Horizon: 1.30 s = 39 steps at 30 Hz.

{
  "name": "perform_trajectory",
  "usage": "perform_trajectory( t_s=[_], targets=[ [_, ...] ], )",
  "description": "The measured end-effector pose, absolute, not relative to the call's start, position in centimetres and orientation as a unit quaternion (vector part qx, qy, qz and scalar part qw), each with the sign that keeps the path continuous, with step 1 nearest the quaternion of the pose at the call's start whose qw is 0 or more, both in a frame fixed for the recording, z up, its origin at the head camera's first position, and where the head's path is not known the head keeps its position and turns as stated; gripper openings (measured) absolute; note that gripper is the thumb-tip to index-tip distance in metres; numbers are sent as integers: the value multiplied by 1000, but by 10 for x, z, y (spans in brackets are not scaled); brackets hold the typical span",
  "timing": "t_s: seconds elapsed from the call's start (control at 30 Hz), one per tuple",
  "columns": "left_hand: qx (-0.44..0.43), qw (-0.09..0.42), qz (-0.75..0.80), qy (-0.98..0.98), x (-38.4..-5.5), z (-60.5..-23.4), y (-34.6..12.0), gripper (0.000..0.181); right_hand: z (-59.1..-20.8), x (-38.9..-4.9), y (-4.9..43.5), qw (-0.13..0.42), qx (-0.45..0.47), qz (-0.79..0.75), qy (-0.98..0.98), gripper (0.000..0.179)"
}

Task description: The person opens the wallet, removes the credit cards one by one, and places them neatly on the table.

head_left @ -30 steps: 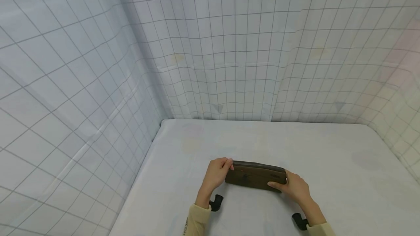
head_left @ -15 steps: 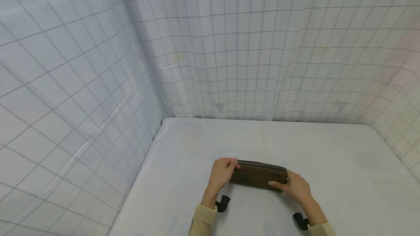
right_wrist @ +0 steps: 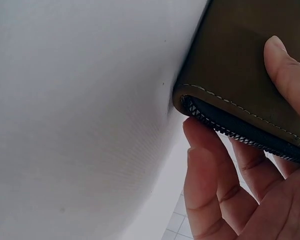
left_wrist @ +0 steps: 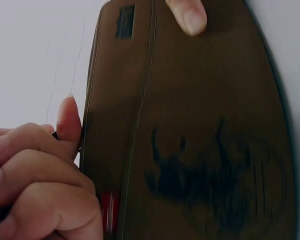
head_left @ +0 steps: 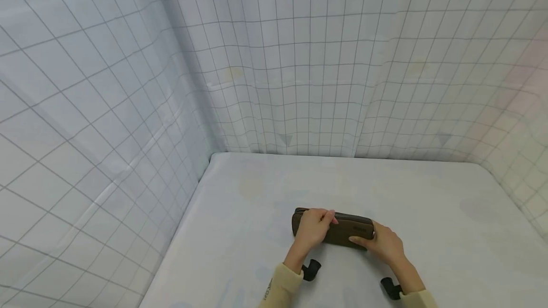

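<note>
A brown pencil case (head_left: 347, 228) with a dark zip along its upper edge stands on the white table, its long side facing me. My right hand (head_left: 385, 244) grips its right end, the thumb on the front face and fingers behind. At the top edge, near the middle, my left hand (head_left: 314, 226) has curled fingers and pinches what looks like the zip pull, mostly hidden by the fingers. In the left wrist view, a dark print and a small red tab (left_wrist: 110, 212) show on the case. The right wrist view shows zip teeth (right_wrist: 230, 134) at the case's end.
The white table (head_left: 239, 194) spreads around the case. White grid-patterned curtains (head_left: 308, 61) hang behind it and at both sides. Black wrist mounts (head_left: 311, 270) jut inward from both wrists, low over the table.
My left hand has moved right along the case's top edge, from its left end to near the middle, uncovering the left end. My right hand keeps its grip with hardly any movement.
</note>
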<state>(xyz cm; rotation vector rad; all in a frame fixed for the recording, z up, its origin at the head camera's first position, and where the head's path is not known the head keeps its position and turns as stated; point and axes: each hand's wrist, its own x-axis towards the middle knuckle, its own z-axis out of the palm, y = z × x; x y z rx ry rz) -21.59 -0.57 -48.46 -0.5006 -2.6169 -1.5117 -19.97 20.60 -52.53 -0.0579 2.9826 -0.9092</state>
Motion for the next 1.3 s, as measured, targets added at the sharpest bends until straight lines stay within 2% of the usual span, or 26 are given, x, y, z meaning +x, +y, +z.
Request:
perform_trajectory(
  t_s=[0.5, 0.87, 1.3],
  targets=[
    [-173, 41, -502, -847, -209, -486, 48, 32, -524, -198, 207, 3, -24, -289, 957, 64],
    [-179, 33, -493, -851, -205, -487, 71, 33, -523, -196, 209, -1, -27, -294, 955, 38],
    [-173, 26, -553, -815, -202, -495, 68, 32, -525, -196, 210, -1, -30, -288, 957, 46]
  ],
)
